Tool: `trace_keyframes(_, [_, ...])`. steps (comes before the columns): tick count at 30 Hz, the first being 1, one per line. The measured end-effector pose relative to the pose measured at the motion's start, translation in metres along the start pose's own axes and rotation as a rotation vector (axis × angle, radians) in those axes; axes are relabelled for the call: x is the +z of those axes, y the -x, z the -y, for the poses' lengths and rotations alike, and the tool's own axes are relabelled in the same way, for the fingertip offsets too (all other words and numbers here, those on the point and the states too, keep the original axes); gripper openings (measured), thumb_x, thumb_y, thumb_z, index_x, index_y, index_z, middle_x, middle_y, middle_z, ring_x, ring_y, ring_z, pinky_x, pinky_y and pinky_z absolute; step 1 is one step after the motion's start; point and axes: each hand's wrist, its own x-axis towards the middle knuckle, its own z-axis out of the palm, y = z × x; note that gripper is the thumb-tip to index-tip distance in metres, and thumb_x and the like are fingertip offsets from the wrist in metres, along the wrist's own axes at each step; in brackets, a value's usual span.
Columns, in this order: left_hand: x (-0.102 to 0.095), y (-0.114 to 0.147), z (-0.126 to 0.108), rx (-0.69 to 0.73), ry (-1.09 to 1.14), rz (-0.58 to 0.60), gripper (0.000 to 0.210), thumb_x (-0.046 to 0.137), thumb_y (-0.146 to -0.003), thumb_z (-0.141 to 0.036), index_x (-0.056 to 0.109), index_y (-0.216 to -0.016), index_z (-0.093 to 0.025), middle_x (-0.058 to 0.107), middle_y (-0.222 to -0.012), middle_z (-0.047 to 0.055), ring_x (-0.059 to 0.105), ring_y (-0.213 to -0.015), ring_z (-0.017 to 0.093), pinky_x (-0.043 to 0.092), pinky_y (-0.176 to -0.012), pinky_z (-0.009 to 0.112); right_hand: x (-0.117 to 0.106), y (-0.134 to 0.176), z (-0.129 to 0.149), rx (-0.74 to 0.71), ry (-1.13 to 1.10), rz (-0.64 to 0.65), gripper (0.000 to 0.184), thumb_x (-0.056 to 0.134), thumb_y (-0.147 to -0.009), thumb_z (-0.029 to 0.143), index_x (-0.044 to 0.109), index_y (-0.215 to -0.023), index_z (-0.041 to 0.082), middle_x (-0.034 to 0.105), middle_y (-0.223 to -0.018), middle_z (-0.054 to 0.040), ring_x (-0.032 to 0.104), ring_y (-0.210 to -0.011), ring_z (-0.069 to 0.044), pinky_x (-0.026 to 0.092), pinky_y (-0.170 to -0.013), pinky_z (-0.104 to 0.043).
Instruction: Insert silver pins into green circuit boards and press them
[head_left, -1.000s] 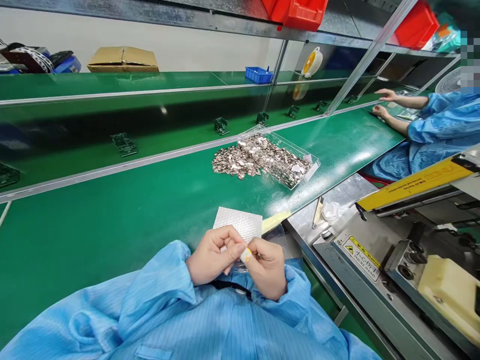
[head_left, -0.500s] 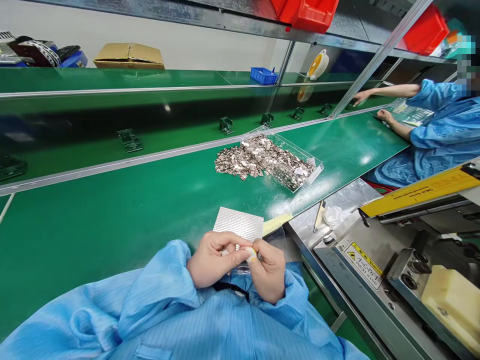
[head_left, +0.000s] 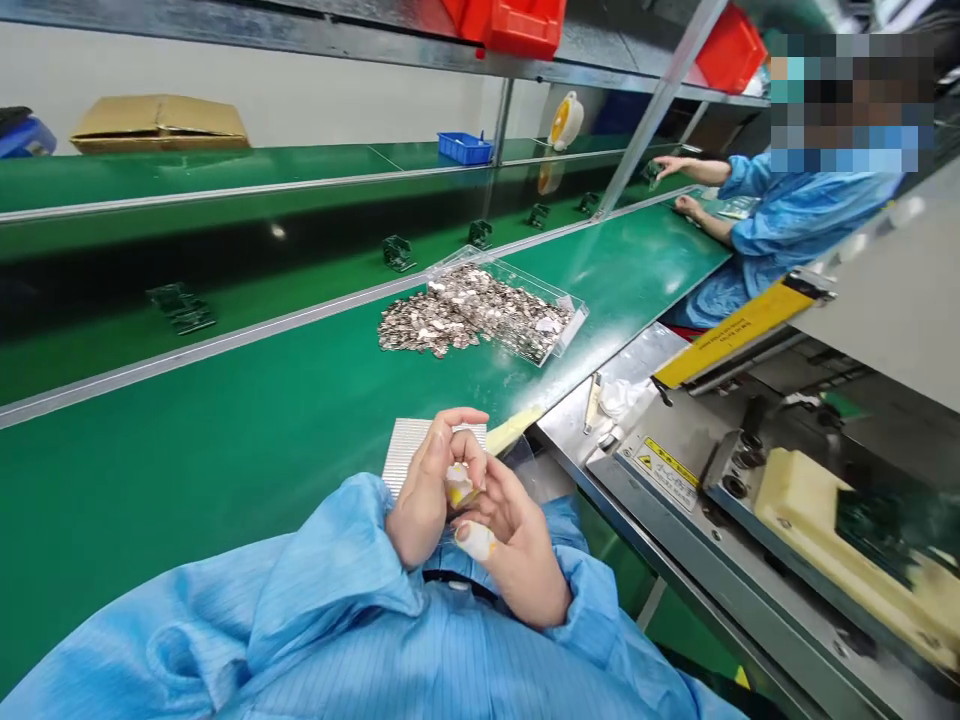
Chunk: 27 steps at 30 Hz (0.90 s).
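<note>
My left hand [head_left: 427, 495] and my right hand [head_left: 525, 545] are held close together in front of my body, cupped toward each other. The fingers of both are loosely bent and spread apart, and I see nothing held. A white wrap with yellow stains [head_left: 477, 541] covers my right thumb. Between the hands shows another white and yellow wrap [head_left: 460, 484]; which hand's finger it covers, I cannot tell. Behind my fingers lies a silvery ridged sheet [head_left: 405, 450] on the green bench, partly hidden by my left hand.
A heap of small metal pieces [head_left: 427, 325] spills from a tilted clear tray [head_left: 574, 325] on the green bench [head_left: 285, 420]. Several circuit boards [head_left: 397, 253] stand along the back strip. At right are a machine [head_left: 667, 480] and a co-worker's blue sleeve [head_left: 780, 215].
My hands have gone from fingertips pinched together to parted, bent fingers. The view has swung right, so the bench items appear further left. The co-worker's far hand now holds a circuit board.
</note>
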Motion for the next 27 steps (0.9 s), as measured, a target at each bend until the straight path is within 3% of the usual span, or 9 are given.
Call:
trace_keyframes(3, [0.017,0.004,0.011,-0.007,-0.06,0.184,0.052,0.033,-0.09,-0.062,0.05,-0.118,-0.021,0.051,-0.074,0.0,0.046,-0.059,0.013,0.04,-0.056,0.025,-0.005,0.006,0.009,-0.057,0.073,-0.192,0.049,0.076,-0.074,0.029,0.057,-0.119,0.023,0.065,-0.109,-0.0053,0.062,-0.099,-0.021,0.05,-0.084,-0.031])
trace_keyframes(6, [0.021,0.005,0.016,0.018,-0.133,0.334,0.047,0.033,-0.093,-0.057,0.05,-0.12,-0.023,0.057,-0.087,0.004,0.053,-0.078,0.017,0.044,-0.075,0.029,-0.023,0.02,0.016,-0.073,0.167,-0.322,0.039,0.073,-0.076,0.029,0.063,-0.112,0.021,0.067,-0.102,-0.005,0.063,-0.092,-0.02,0.051,-0.082,-0.032])
trace_keyframes(9, [0.008,0.002,0.014,0.038,-0.294,0.314,0.035,0.037,-0.095,-0.048,0.053,-0.118,-0.026,0.061,-0.102,0.004,0.054,-0.1,0.019,0.04,-0.091,0.031,-0.054,0.048,0.018,-0.107,0.255,-0.455,0.037,0.075,-0.072,0.028,0.067,-0.107,0.023,0.067,-0.101,-0.0047,0.062,-0.084,-0.018,0.051,-0.078,-0.032])
trace_keyframes(11, [-0.007,0.001,0.011,0.036,-0.462,0.273,0.025,0.044,-0.095,-0.038,0.056,-0.112,-0.026,0.062,-0.103,0.003,0.055,-0.102,0.018,0.041,-0.091,0.029,-0.076,0.073,0.016,-0.082,0.332,-0.539,0.032,0.078,-0.068,0.027,0.07,-0.099,0.023,0.066,-0.098,-0.0045,0.061,-0.081,-0.017,0.05,-0.075,-0.03])
trace_keyframes(15, [-0.035,0.008,0.013,0.153,-0.745,0.192,0.013,0.057,-0.087,-0.023,0.061,-0.1,-0.023,0.062,-0.096,0.001,0.059,-0.092,0.015,0.045,-0.084,0.025,-0.105,0.128,0.003,0.166,0.272,-0.646,0.038,0.088,-0.051,0.028,0.069,-0.083,0.02,0.066,-0.081,-0.0015,0.058,-0.07,-0.015,0.048,-0.064,-0.027])
trace_keyframes(17, [-0.042,0.015,0.017,0.237,-0.809,0.202,0.016,0.058,-0.085,-0.017,0.061,-0.1,-0.022,0.062,-0.095,0.001,0.059,-0.091,0.014,0.046,-0.085,0.025,-0.108,0.149,-0.008,0.291,0.2,-0.704,0.044,0.091,-0.044,0.03,0.07,-0.082,0.02,0.066,-0.076,0.0,0.058,-0.066,-0.014,0.048,-0.063,-0.027])
trace_keyframes(20, [-0.043,0.022,0.02,0.333,-0.844,0.285,0.018,0.058,-0.083,-0.012,0.061,-0.098,-0.022,0.063,-0.093,0.002,0.059,-0.089,0.015,0.047,-0.083,0.028,-0.103,0.165,-0.022,0.397,0.142,-0.757,0.044,0.087,-0.052,0.046,0.073,-0.084,0.019,0.068,-0.075,-0.0024,0.061,-0.069,-0.015,0.049,-0.07,-0.03])
trace_keyframes(23, [-0.041,0.023,0.02,0.376,-0.851,0.338,0.019,0.058,-0.083,-0.01,0.061,-0.097,-0.021,0.063,-0.092,0.003,0.06,-0.088,0.016,0.048,-0.081,0.03,-0.097,0.169,-0.031,0.431,0.103,-0.767,0.05,0.073,-0.066,0.063,0.074,-0.084,0.017,0.07,-0.078,-0.0072,0.065,-0.075,-0.021,0.052,-0.072,-0.036])
trace_keyframes(27, [-0.045,0.023,0.017,0.39,-0.845,0.334,0.019,0.058,-0.083,-0.009,0.061,-0.097,-0.021,0.063,-0.091,0.003,0.061,-0.088,0.017,0.049,-0.079,0.031,-0.095,0.168,-0.034,0.426,-0.035,-0.828,0.052,0.076,-0.063,0.063,0.073,-0.086,0.017,0.071,-0.087,-0.0104,0.067,-0.085,-0.026,0.054,-0.074,-0.04])
